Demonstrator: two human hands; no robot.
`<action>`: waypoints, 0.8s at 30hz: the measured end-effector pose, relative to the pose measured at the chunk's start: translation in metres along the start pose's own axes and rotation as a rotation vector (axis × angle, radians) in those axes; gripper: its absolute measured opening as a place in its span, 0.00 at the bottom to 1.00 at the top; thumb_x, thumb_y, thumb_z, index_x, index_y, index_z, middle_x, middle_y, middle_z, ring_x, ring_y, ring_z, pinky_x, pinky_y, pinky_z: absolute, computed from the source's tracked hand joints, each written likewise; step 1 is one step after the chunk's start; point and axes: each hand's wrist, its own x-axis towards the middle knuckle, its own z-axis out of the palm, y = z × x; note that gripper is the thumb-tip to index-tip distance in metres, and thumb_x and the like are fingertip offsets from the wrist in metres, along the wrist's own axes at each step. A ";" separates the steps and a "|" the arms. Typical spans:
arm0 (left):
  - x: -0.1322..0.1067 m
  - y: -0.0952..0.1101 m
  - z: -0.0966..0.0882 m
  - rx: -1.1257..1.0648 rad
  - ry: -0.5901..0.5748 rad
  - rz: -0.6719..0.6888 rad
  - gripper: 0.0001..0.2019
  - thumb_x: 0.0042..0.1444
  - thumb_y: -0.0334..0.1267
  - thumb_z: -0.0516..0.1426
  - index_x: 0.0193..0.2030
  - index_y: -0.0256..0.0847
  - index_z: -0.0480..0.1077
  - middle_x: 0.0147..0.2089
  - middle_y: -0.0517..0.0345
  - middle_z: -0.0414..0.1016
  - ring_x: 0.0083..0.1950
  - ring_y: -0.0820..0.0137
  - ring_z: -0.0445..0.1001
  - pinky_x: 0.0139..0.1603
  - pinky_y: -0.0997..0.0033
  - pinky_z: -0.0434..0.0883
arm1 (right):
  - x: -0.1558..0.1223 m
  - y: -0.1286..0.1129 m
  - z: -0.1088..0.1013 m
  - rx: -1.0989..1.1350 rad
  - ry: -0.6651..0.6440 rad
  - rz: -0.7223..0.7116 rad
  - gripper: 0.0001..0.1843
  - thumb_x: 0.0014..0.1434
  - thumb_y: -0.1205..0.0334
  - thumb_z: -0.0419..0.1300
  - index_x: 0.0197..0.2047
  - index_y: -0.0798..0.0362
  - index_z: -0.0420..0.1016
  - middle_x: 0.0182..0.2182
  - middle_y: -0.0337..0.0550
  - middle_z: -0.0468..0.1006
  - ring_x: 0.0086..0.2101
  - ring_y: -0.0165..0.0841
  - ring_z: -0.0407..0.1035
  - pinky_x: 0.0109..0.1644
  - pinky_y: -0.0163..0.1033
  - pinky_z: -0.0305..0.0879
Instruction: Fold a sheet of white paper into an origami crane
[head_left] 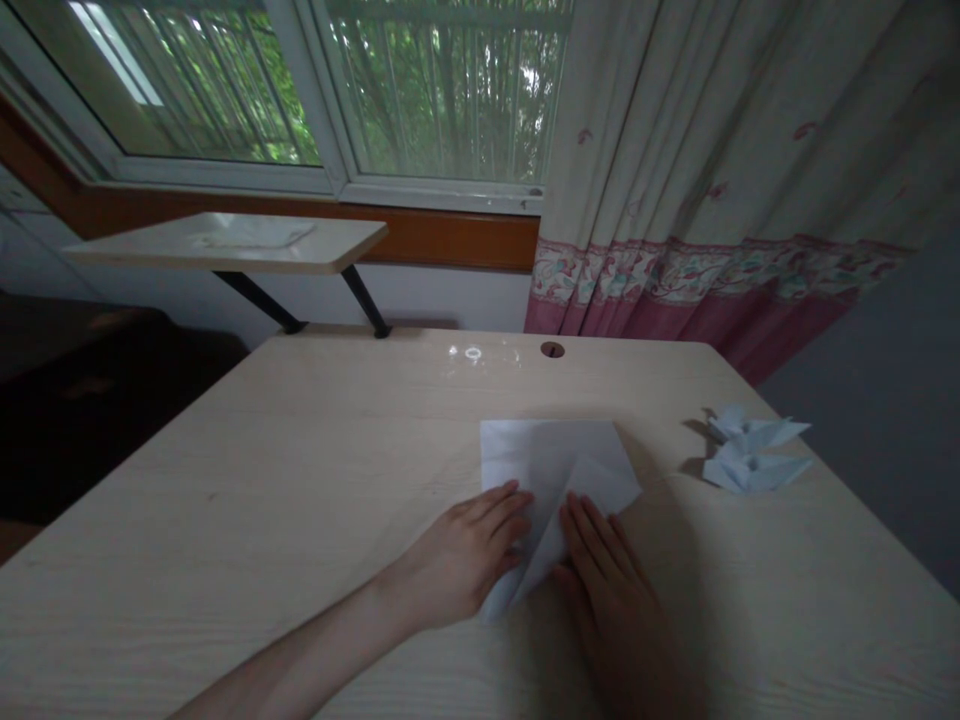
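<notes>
A white sheet of paper (540, 450) lies on the desk before me, its right side folded over in a slanting flap (600, 485). My left hand (476, 550) rests on the paper's left part, fingers loosely bent and pointing right. Flat on the folded flap lies my right hand (600, 560), its fingers stretched forward along the flap's inner edge. Neither hand grips anything. Parts of the paper's lower half are hidden under both hands.
Two folded white paper figures (757, 450) stand near the right edge of the wooden desk (300, 470). A raised shelf (337, 245) on black supports is at the back left, with something flat and whitish on it. Behind are a round cable hole (553, 350), a window and a curtain (637, 200).
</notes>
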 end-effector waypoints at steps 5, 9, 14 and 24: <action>0.000 0.003 -0.002 0.032 0.021 0.018 0.12 0.64 0.33 0.50 0.53 0.36 0.67 0.63 0.47 0.65 0.64 0.59 0.63 0.61 0.56 0.66 | 0.005 0.005 -0.002 -0.058 -0.041 0.001 0.23 0.68 0.59 0.44 0.61 0.60 0.65 0.62 0.50 0.63 0.62 0.44 0.55 0.59 0.54 0.59; 0.000 0.006 -0.002 0.063 0.021 0.017 0.12 0.62 0.37 0.54 0.52 0.37 0.68 0.60 0.48 0.68 0.59 0.57 0.67 0.58 0.54 0.68 | 0.004 0.008 0.000 -0.044 -0.079 0.061 0.22 0.67 0.57 0.46 0.61 0.52 0.67 0.64 0.46 0.61 0.64 0.47 0.50 0.60 0.57 0.57; -0.003 0.006 0.005 0.098 0.069 0.037 0.12 0.62 0.39 0.55 0.50 0.39 0.69 0.56 0.52 0.71 0.52 0.59 0.70 0.52 0.56 0.70 | 0.001 0.009 0.000 -0.001 -0.104 0.152 0.21 0.66 0.57 0.48 0.60 0.44 0.67 0.64 0.45 0.61 0.60 0.47 0.57 0.57 0.57 0.60; 0.001 0.003 0.004 0.134 0.085 0.125 0.08 0.65 0.37 0.52 0.44 0.38 0.70 0.48 0.52 0.75 0.46 0.64 0.73 0.49 0.61 0.71 | 0.008 0.014 -0.004 0.064 -0.231 0.091 0.22 0.67 0.60 0.46 0.63 0.43 0.61 0.65 0.40 0.59 0.63 0.40 0.52 0.64 0.60 0.47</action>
